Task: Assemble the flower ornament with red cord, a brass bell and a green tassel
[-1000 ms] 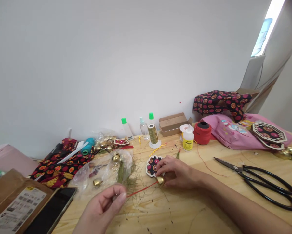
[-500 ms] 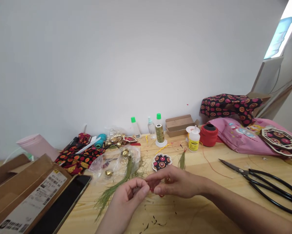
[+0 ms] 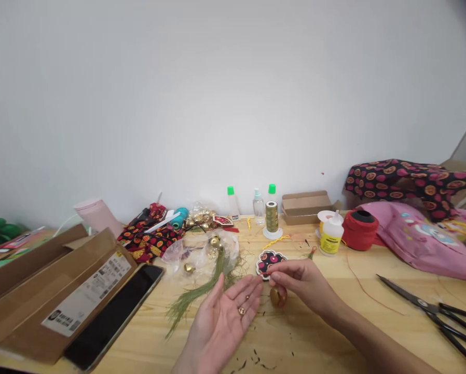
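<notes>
My left hand (image 3: pixel 225 317) lies palm up over the wooden table (image 3: pixel 334 322), fingers stretched out, with a small gold ring-like piece (image 3: pixel 241 310) resting on them. My right hand (image 3: pixel 303 283) is just to its right, fingers pinched together, and a gold bell (image 3: pixel 278 297) hangs from the pinch close to the left fingertips. A flower-shaped ornament in dark patterned fabric (image 3: pixel 270 261) lies flat just behind both hands. A green tassel (image 3: pixel 194 296) trails across the table left of my left hand.
A plastic bag with gold bells (image 3: pixel 202 252) sits behind the tassel. A phone (image 3: pixel 116 311) and cardboard box (image 3: pixel 62 291) lie at the left. A gold thread spool (image 3: pixel 272 215), glue bottle (image 3: pixel 330 236), red spool (image 3: pixel 360 228), pink bag (image 3: pixel 423 236) and black scissors (image 3: pixel 431 311) lie behind and to the right.
The view has swung left. My left hand, pinched near the right hand before, has opened palm up with a small gold piece on it. The bell now hangs from my right fingers.
</notes>
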Demonstrator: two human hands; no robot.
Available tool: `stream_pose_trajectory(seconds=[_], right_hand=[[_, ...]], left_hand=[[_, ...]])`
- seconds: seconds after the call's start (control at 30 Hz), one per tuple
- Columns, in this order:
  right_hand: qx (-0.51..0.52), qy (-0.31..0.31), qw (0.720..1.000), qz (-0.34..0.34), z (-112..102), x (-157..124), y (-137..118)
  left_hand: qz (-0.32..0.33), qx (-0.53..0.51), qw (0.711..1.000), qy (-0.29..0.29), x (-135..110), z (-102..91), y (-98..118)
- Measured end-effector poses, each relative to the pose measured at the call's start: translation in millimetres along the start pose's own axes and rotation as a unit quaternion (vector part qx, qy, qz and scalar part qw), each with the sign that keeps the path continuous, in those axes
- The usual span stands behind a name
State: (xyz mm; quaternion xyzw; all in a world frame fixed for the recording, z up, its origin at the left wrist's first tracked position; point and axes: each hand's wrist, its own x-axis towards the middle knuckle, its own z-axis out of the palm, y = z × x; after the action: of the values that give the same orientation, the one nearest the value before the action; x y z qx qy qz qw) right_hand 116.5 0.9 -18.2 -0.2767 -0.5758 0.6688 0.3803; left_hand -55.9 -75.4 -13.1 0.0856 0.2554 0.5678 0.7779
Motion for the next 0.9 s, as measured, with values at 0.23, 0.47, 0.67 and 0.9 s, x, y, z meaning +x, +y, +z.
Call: stream_pose_trajectory(seconds=[0.23, 0.47, 0.67, 0.9], right_hand=[[0.005, 0.03, 0.999, 0.014, 3, -1, 0], [-0.022, 0.039, 0.999, 0.013, 4, 1, 2], [-0.02, 0.042, 0.999, 0.019, 4, 1, 4], [-0.027, 0.042, 0.999, 0.018, 1, 2, 11]], left_hand=[[0.027, 0.007, 0.999, 0.021, -1, -7.9, -7], [0.067, 0.028, 0.993, 0.092, -5, -2.6, -8], [0.073, -0.003, 0.989, 0.13, -5, -7.7, -7], [0.04, -0.142, 0.983, 0.109, -12, -12.9, 7]])
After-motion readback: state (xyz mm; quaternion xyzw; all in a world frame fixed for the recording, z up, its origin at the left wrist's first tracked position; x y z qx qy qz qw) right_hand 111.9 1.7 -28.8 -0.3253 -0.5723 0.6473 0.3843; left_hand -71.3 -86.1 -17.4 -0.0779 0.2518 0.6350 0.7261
